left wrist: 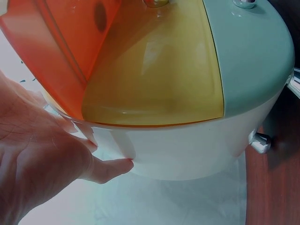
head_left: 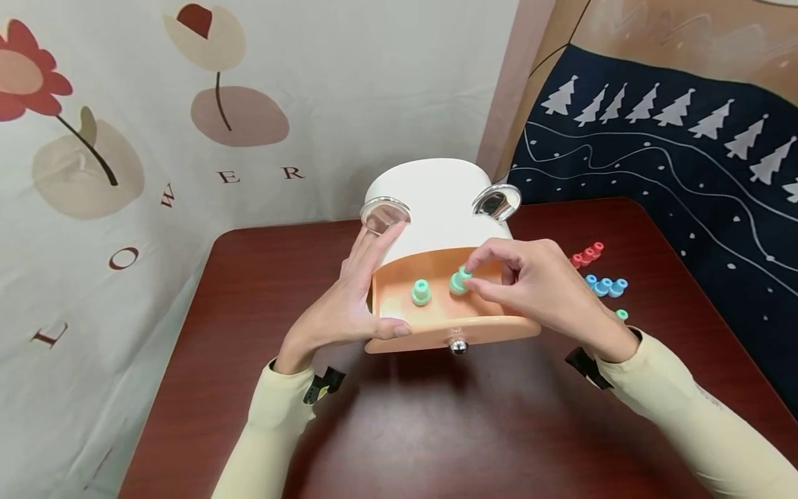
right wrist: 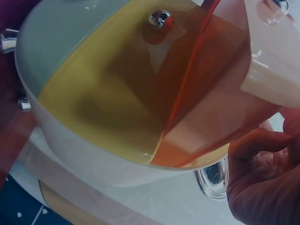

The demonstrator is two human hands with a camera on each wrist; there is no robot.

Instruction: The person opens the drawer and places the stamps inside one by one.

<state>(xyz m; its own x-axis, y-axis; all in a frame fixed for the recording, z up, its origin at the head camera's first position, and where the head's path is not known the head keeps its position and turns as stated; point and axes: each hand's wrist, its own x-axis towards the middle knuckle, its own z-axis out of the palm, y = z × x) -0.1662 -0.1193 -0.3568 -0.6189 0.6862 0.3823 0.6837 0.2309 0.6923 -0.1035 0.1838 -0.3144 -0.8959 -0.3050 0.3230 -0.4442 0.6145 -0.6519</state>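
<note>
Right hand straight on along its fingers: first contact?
Beyond the green peg it pinches, the right hand would probably meet the second green peg in the orange drawer, though the depth is unclear.

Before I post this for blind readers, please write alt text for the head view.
A person's right grip pinches a small mint-green stepped peg, near a matching one, inside the open peach drawer of a glossy white cabinet. The left grip rests on the drawer's edge.
</note>
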